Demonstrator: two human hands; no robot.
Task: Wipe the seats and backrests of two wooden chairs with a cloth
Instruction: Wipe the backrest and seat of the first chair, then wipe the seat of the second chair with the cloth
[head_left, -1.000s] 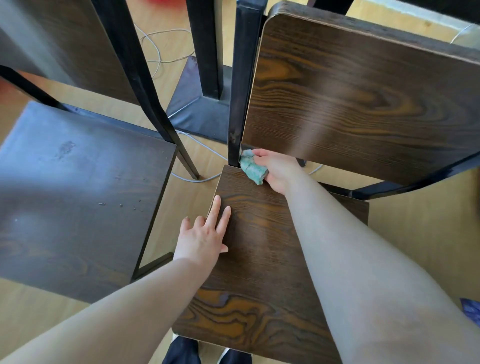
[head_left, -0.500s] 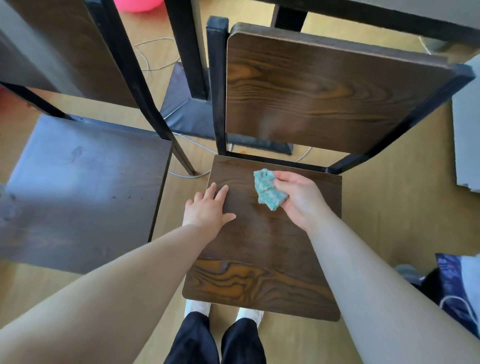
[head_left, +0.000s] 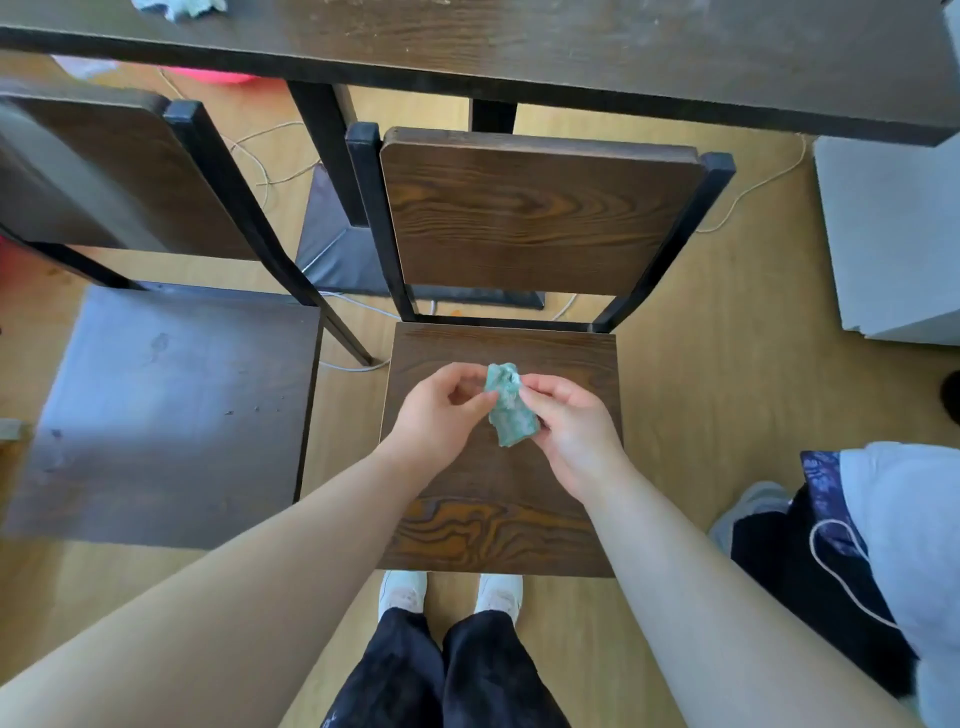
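Observation:
A small crumpled green cloth (head_left: 510, 405) is held above the seat (head_left: 498, 535) of the dark wooden chair in front of me. My right hand (head_left: 571, 431) grips its right side and lower part. My left hand (head_left: 441, 410) pinches its left edge with thumb and fingers. This chair's backrest (head_left: 540, 213) stands upright behind the seat, in a black metal frame. A second chair stands to the left, with a dusty, greyish seat (head_left: 166, 410) and its backrest (head_left: 104, 176) at the upper left.
A dark table (head_left: 571, 57) runs along the top, with a crumpled cloth (head_left: 179, 8) at its far edge. Cables lie on the wooden floor under it. A grey box (head_left: 893, 234) stands at the right. Bags and clothing (head_left: 857, 561) lie at lower right. My shoes (head_left: 449, 592) are just before the seat.
My head rose and pulled back, showing the table. My right hand lifted the cloth off the seat. My left hand left the seat's edge and took hold of the cloth too.

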